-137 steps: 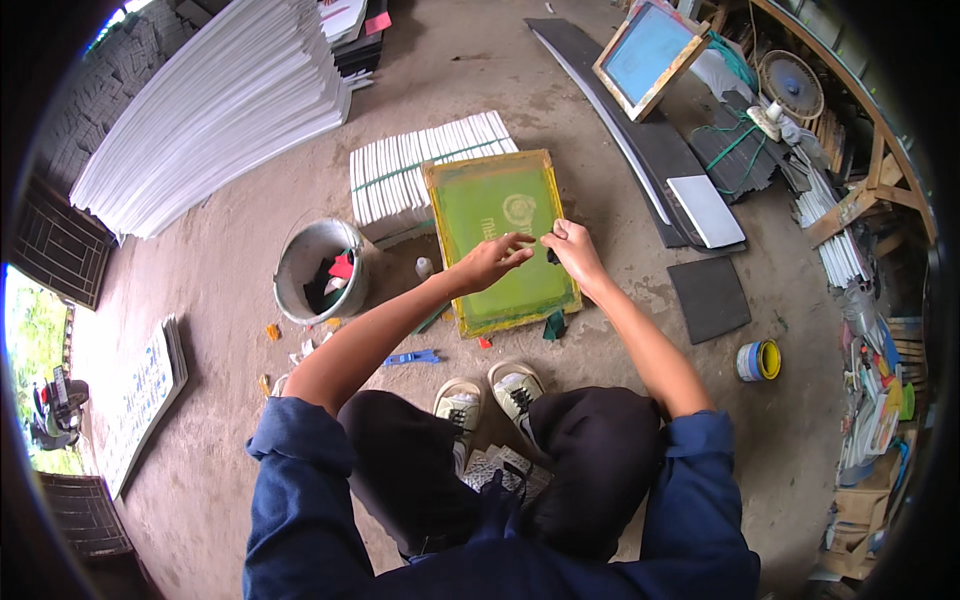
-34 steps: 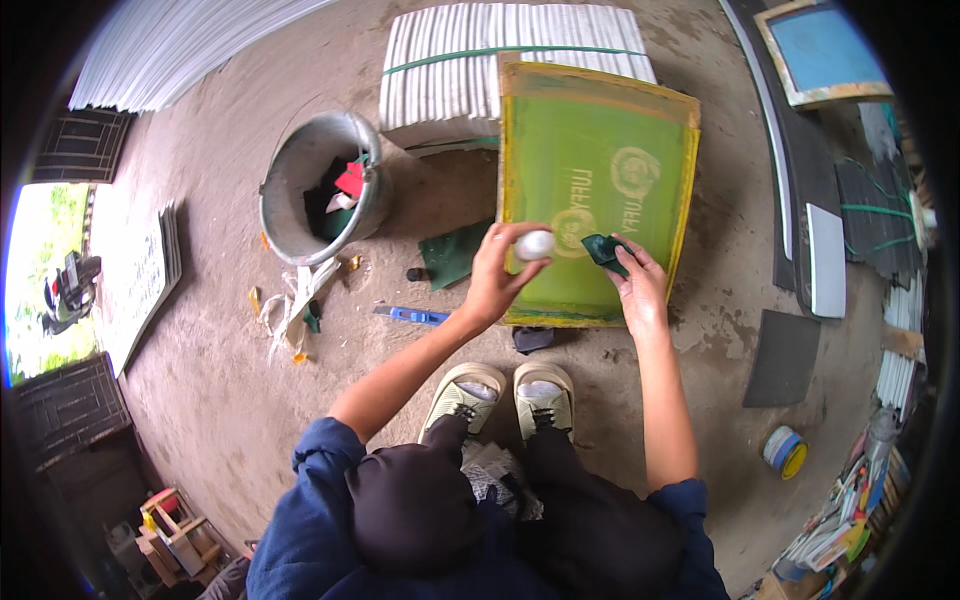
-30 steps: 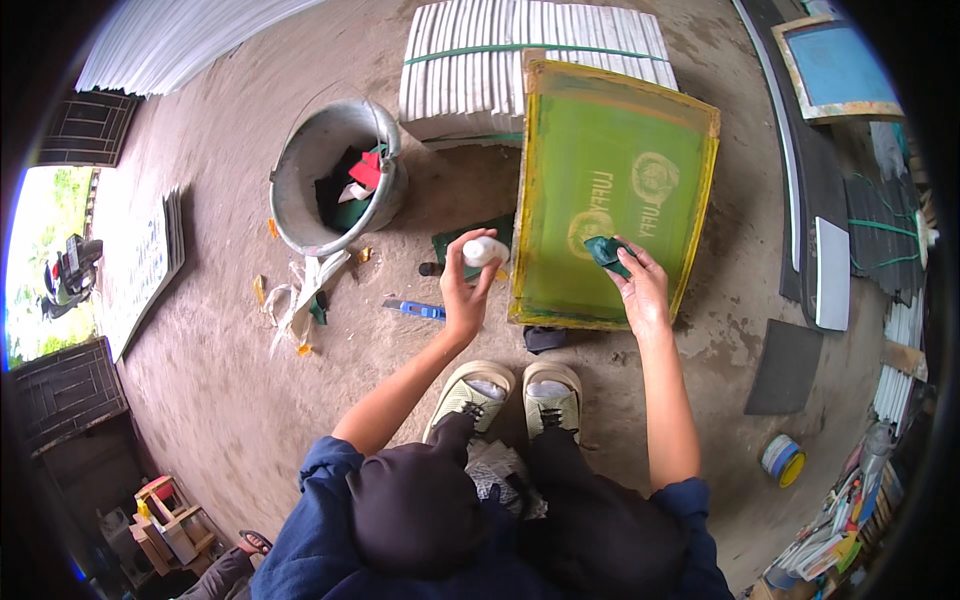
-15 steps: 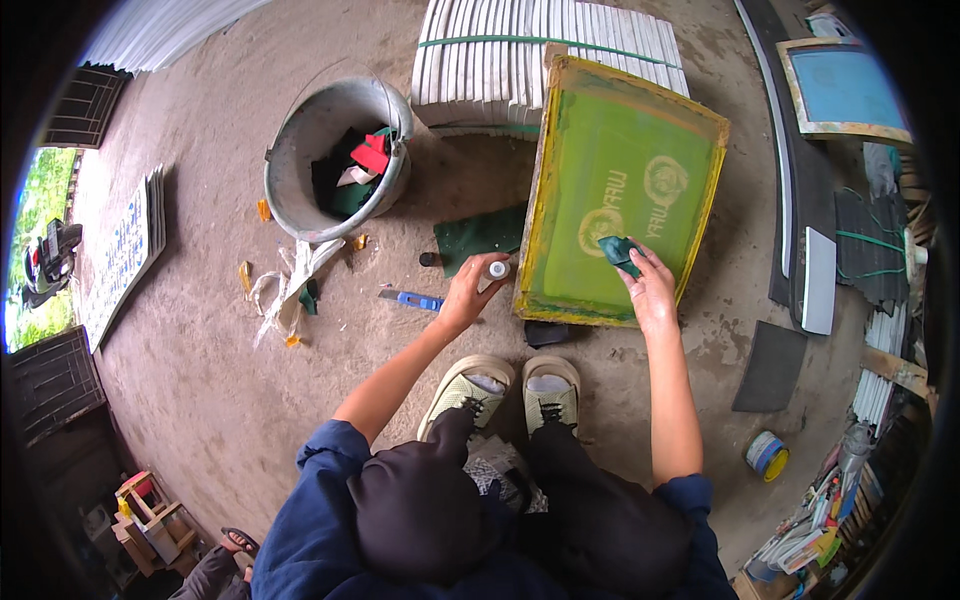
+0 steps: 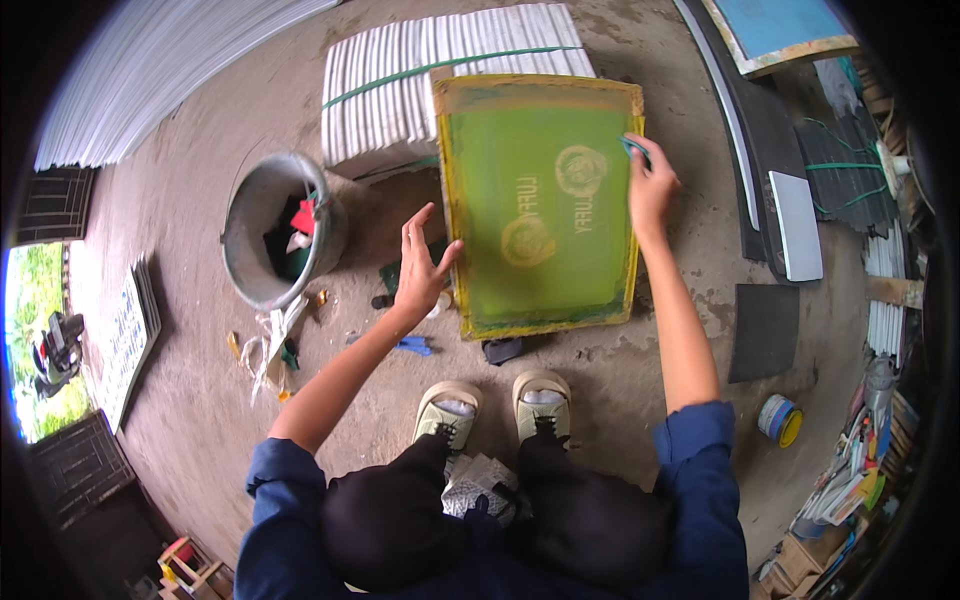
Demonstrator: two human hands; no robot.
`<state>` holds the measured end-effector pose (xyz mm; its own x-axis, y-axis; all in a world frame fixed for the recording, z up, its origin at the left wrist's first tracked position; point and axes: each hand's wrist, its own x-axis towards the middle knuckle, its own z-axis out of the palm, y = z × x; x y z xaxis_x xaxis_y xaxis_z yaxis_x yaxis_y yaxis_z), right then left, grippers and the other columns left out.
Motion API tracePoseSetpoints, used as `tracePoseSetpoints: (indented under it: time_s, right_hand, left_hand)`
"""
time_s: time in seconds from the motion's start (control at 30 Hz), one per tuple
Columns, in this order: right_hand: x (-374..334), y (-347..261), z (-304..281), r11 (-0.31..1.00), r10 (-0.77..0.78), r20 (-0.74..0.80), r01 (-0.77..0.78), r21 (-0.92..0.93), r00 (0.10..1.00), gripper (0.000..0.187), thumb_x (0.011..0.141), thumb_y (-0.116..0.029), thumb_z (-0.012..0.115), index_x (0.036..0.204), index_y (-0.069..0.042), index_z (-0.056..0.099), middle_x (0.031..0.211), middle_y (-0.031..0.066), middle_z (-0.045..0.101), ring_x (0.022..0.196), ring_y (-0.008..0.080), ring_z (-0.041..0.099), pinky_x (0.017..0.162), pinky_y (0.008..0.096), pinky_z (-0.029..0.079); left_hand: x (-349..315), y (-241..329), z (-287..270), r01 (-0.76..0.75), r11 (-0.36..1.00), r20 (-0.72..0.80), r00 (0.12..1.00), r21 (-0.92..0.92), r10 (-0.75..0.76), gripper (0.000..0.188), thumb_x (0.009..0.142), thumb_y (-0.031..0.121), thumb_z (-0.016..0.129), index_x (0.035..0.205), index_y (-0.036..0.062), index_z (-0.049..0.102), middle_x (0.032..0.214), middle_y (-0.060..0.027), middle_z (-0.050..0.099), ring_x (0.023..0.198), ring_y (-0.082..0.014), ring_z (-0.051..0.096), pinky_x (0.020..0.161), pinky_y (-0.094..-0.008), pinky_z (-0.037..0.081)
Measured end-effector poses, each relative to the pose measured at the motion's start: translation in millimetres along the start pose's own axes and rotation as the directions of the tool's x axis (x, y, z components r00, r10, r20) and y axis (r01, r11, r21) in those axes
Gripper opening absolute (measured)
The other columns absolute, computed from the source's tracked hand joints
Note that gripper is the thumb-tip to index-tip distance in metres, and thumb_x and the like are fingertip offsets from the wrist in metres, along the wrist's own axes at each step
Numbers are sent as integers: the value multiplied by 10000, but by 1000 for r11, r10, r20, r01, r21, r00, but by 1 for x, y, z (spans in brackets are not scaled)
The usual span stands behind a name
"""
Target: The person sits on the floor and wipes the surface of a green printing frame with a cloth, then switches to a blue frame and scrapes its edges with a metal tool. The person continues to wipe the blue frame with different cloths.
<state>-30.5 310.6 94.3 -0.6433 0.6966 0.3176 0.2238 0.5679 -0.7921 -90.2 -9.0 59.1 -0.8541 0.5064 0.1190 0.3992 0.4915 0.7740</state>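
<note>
A silk-screen printing frame (image 5: 480,310) with yellow-edged wood and green mesh leans on a strapped bundle of white sheets (image 5: 370,120). Two pale round emblems with mirrored lettering show on its mesh. At its left edge is my left hand (image 5: 425,270), fingers spread and nothing held; I cannot tell whether it touches the wood. My right hand (image 5: 652,190) pinches a dark green cloth (image 5: 634,147) at the frame's upper right edge. A small whitish round thing (image 5: 441,303), partly hidden, is on the floor beside my left hand.
A grey bucket (image 5: 240,240) with red and dark scraps stands at the left. Plastic shreds (image 5: 262,350) and a blue cutter knife (image 5: 412,345) lie nearer. At the right are dark sheets (image 5: 765,330), a white board (image 5: 795,225) and a paint tin (image 5: 780,421).
My left hand has let go of the small white-topped bottle and opened beside the frame. My right hand has carried the green cloth from the mesh's middle to the upper right edge.
</note>
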Motion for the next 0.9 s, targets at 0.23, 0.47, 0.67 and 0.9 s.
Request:
tracePoseSetpoints:
  time_s: [0.23, 0.47, 0.67, 0.9]
  right_hand:
    - [-74, 54, 28, 802, -416, 370, 527, -281, 831, 501, 982, -240, 361, 1441, -70, 251, 1489, 118, 247, 1385, 267, 234, 1149, 400, 192]
    - [-145, 70, -17, 640, -318, 670, 673, -370, 671, 540, 934, -275, 489, 1435, -196, 303, 1504, -27, 247, 1394, 119, 212, 1153, 447, 145]
    - [-27, 20, 44, 719, -378, 365, 518, -463, 851, 537, 947, -292, 465, 1446, -186, 295, 1493, -26, 301, 1382, 133, 259, 1140, 463, 170]
    - [-197, 70, -26, 737, -222, 739, 606, -300, 636, 493, 934, -229, 488, 1411, -215, 365, 1492, -50, 294, 1381, 112, 254, 1141, 504, 152]
  left_hand:
    - [21, 10, 61, 173, 975, -177, 964, -141, -197, 633, 923, 193, 548, 1428, 44, 197, 1358, -268, 408, 1225, -388, 449, 996, -408, 374]
    - [20, -6, 69, 148, 981, -206, 964, -121, -171, 636, 908, 161, 561, 1428, 63, 209, 1357, -258, 406, 1226, -409, 435, 1003, -427, 370]
    - [24, -3, 74, 50, 992, -263, 964, 114, -18, 690, 887, 115, 572, 1455, 108, 181, 1356, -228, 382, 1154, -426, 478, 924, -444, 430]
    - [20, -7, 67, -8, 992, -241, 970, 130, 39, 602, 878, 41, 543, 1421, 203, 340, 1317, -199, 385, 1048, -398, 539, 785, -431, 497]
